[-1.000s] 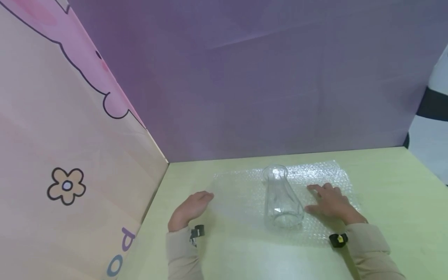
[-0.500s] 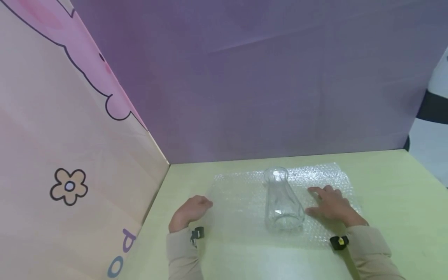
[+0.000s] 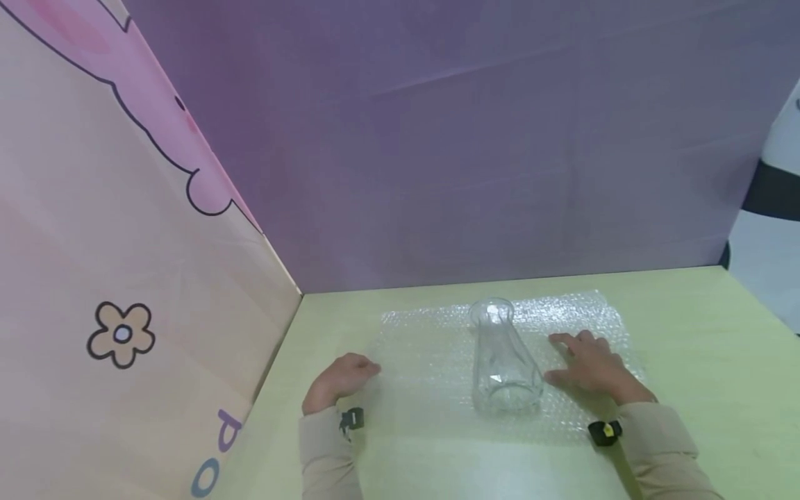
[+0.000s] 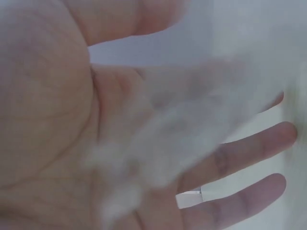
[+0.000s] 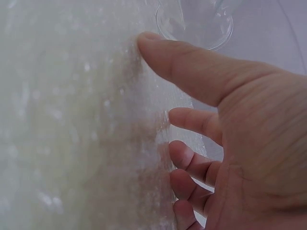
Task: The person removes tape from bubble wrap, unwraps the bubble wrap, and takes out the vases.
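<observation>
A clear glass conical flask (image 3: 505, 364) lies on its side on a sheet of bubble wrap (image 3: 425, 347), its neck pointing away. At the sheet's left edge is my left hand (image 3: 342, 377). The left wrist view shows that palm (image 4: 43, 110) with long, fairly straight fingers; a blurred flap of the wrap (image 4: 182, 129) crosses in front of them and hides part of them. My right hand (image 3: 590, 364) rests on the wrap just right of the flask, fingers spread and slightly bent. Its thumb (image 5: 192, 64) touches the wrap near the flask's round base (image 5: 194, 24).
The light green table (image 3: 706, 347) carries the sheet. A purple panel (image 3: 487, 139) rises behind it, and a printed panel (image 3: 187, 298) with a flower stands along the left side. Black devices (image 3: 604, 432) are strapped at both wrists.
Over the second, my left hand has drawn its thumb and fingers closer together at the wrap's left edge and sunk slightly. The right hand and the flask stay in place.
</observation>
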